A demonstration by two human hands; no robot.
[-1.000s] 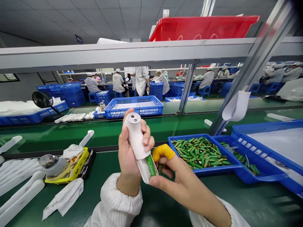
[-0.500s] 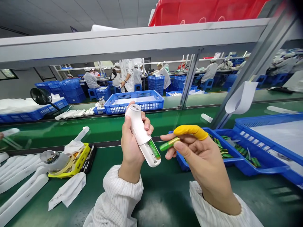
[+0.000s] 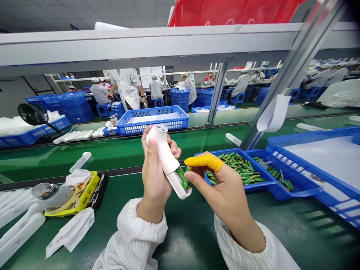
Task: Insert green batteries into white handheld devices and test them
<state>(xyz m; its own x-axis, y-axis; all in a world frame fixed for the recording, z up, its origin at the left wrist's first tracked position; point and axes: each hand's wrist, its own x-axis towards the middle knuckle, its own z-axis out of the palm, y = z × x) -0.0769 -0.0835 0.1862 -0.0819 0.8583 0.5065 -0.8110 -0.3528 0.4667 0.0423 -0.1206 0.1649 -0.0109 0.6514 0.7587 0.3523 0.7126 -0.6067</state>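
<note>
Green bench mat (image 3: 182, 232) under both hands, factory line behind. Left hand (image 3: 154, 176) is wrapped closed around a white handheld device (image 3: 165, 155), held tilted with its open battery bay toward the right. Right hand (image 3: 222, 187), yellow finger cot (image 3: 204, 161) on the index, pinches a green battery (image 3: 185, 179) at the bay. Judgement: seat it square, press flat, check polarity. Blue battery tray (image 3: 253, 185) sits just right.

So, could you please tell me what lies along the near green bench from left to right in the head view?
White handle shells → yellow tray → left hand holding the white handheld device → right hand → blue bin of green batteries → large blue crate.
</note>
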